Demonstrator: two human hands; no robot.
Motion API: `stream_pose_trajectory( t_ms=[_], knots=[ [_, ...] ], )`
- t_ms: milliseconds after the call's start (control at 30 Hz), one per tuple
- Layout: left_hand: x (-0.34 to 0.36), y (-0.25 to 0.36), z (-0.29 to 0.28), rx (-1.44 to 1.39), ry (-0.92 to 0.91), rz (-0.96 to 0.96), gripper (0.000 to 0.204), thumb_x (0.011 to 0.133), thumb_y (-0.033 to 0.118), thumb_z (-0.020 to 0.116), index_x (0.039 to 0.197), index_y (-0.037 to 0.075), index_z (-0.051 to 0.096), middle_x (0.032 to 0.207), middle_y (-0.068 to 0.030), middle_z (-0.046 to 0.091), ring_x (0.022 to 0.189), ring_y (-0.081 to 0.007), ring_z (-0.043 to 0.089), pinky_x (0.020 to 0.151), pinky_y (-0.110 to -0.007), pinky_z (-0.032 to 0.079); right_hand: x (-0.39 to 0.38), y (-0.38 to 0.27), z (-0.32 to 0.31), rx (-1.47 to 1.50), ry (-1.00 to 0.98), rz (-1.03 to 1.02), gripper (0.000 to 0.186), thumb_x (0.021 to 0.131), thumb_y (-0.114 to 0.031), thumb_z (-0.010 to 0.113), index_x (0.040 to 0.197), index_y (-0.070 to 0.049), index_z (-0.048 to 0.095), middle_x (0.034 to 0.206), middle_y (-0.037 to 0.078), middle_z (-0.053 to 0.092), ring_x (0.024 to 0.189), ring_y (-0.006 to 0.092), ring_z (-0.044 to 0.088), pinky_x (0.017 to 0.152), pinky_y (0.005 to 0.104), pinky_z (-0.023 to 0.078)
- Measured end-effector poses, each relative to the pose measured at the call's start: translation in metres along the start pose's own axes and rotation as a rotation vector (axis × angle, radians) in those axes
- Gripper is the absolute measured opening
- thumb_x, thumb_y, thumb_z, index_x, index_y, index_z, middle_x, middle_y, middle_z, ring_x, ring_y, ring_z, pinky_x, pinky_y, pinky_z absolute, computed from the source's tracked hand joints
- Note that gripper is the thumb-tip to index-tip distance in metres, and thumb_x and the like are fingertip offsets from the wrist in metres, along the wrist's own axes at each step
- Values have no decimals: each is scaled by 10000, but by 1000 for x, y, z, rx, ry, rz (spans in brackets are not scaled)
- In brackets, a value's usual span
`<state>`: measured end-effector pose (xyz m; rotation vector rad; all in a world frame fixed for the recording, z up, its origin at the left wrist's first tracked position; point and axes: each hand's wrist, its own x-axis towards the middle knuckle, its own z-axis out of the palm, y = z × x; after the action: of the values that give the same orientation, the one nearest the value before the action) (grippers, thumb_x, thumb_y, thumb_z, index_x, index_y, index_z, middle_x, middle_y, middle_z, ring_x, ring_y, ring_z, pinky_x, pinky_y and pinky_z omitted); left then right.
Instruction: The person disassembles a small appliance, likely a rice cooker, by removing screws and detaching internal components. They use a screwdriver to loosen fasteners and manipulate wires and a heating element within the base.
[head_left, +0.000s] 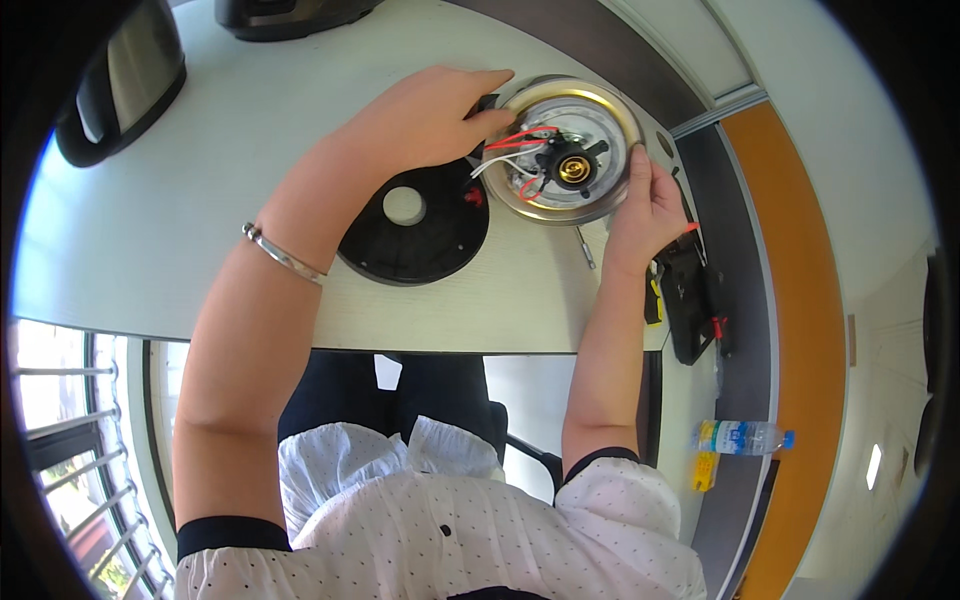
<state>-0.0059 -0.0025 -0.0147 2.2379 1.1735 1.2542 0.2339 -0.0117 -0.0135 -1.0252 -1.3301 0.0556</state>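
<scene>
An electric kettle body (600, 205) stands bottom up at the back right of the table, its underside exposed. On that underside sit a round black connector (575, 170) with a brass-coloured centre and loose red and white wires (510, 150). My left hand (470, 105) is closed at the kettle's left side, thumb and forefinger either side of a black part, perhaps the handle. My right hand (648, 215) grips the right rim, thumb on top and other fingers partly hidden. Below my left wrist lies a black round plastic cover (425, 245) with a round hole.
A screwdriver-like metal shaft (586, 250) lies in front of the kettle. Black tools or a case (685, 300) lie at the right edge. Another metal kettle (130, 80) stands far left, beside a dark appliance (290, 15). A bottle (745, 437) is at the lower right.
</scene>
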Motion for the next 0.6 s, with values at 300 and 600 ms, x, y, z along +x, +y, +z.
stream_pose_trajectory(
  t_ms=[300,600],
  knots=[
    [1,5,-4,-64,-72,-17,442,911,189,567,1314,20,501,861,-216,657,728,-290,620,715,-344,481,2,9,-2,-51,16,-95,183,855,-137,712,850,46,700,701,70,663,611,80,562,575,228,465],
    [1,15,-7,-10,-77,-65,463,901,199,572,1313,2,497,721,-185,602,623,-187,535,647,-313,458,2,15,-2,-143,-14,-164,161,824,-162,729,846,-4,710,715,116,663,607,179,607,570,280,477]
  ],
)
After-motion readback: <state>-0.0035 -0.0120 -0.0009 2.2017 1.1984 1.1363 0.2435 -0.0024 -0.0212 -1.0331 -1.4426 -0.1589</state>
